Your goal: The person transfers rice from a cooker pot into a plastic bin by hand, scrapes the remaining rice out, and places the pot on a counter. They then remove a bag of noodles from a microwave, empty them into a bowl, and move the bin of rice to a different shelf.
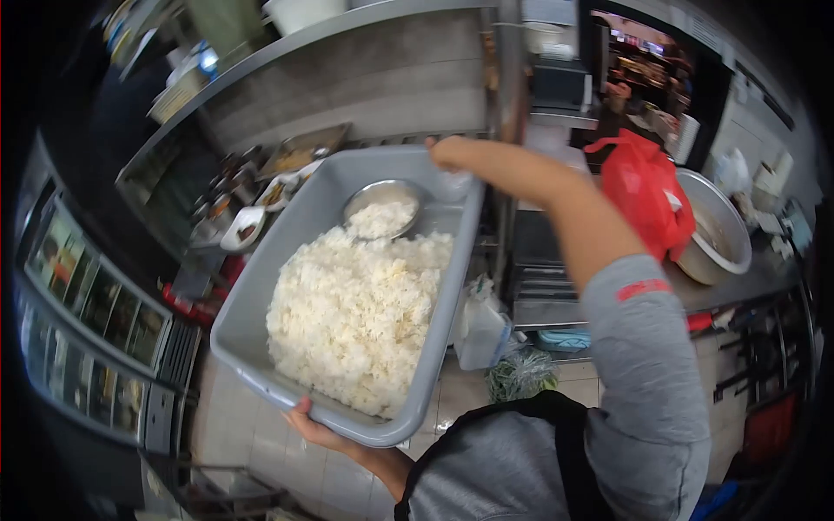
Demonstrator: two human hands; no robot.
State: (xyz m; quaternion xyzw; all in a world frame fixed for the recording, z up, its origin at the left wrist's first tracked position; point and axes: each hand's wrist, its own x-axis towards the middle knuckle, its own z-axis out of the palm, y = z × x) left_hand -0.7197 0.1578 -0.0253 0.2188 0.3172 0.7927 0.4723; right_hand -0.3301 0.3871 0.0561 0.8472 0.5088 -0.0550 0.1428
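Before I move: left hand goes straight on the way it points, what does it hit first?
The grey tub, most likely. The left hand already holds it at the near end, thumb by the rim. Whether the fingers would slide along its underside is unclear; they're hidden.

A hand could enter the gray tub (297, 213) at its far left corner, but the metal bowl (405, 193) and rice heap (360, 308) obstruct its middle.

Tub (295, 213): grey, rectangular, open side up, held aloft
Rice (356, 313): white, clumped, heaped inside
Bowl (389, 191): round, metal, partly rice-filled, toward far end
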